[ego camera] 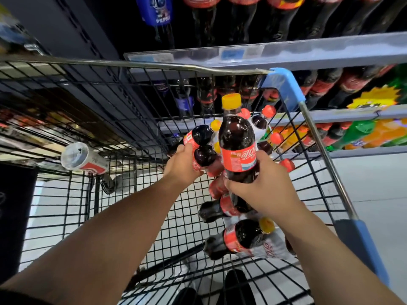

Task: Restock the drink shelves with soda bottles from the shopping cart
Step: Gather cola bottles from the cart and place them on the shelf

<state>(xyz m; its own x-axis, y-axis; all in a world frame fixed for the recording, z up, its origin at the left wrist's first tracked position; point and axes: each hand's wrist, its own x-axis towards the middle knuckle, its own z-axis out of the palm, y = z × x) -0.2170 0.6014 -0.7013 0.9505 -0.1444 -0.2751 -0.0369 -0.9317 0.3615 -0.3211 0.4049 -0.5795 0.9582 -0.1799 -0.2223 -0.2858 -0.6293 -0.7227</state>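
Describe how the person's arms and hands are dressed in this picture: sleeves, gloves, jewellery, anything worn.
The left hand and right hand are bare: no gloves or rings show. The left forearm and right forearm are uncovered, with no watch or bracelet at either wrist. A dark edge at the bottom-left corner may be a short sleeve.

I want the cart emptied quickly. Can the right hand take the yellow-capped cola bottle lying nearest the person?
Probably not yet: the right hand is full, gripping an upright cola bottle. The lying bottle is uncovered in the shopping cart, beside that forearm, so a freed hand should reach it.
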